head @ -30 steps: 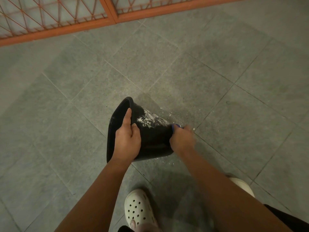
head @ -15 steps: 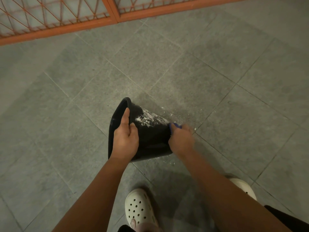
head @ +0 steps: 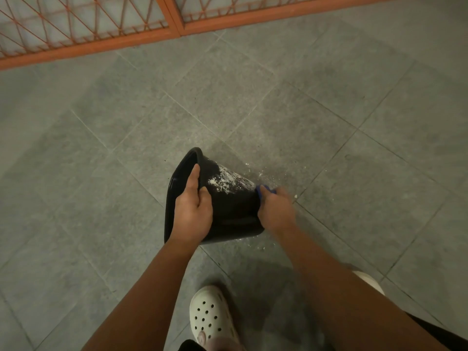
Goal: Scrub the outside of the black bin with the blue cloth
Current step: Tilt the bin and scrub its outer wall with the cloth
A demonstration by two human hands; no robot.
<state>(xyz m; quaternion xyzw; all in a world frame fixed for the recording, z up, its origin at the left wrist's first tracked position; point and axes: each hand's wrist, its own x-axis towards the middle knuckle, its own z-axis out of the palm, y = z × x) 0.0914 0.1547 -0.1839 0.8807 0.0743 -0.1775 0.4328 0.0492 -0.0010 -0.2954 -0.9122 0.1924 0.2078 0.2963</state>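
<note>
The black bin [head: 233,209] lies tipped on its side on the grey floor, its mouth to the left and its base to the right. White soapy residue streaks its upper wall. My left hand [head: 193,211] grips the rim, thumb on the outer wall and fingers over the edge. At the bin's base end my right hand [head: 276,211] holds the blue cloth [head: 263,190] against the bin; only a small blue edge shows above the knuckles. The right hand looks blurred.
Grey floor tiles [head: 329,122] spread all around, with white specks [head: 260,173] beside the bin. An orange metal grille [head: 101,26] runs along the top. My white clogs [head: 210,315] stand just below the bin, the right one [head: 369,282] partly hidden by my arm.
My right hand with the cloth has shifted slightly back and forth along the bin's base end. The left hand keeps its grip and the bin stays tipped.
</note>
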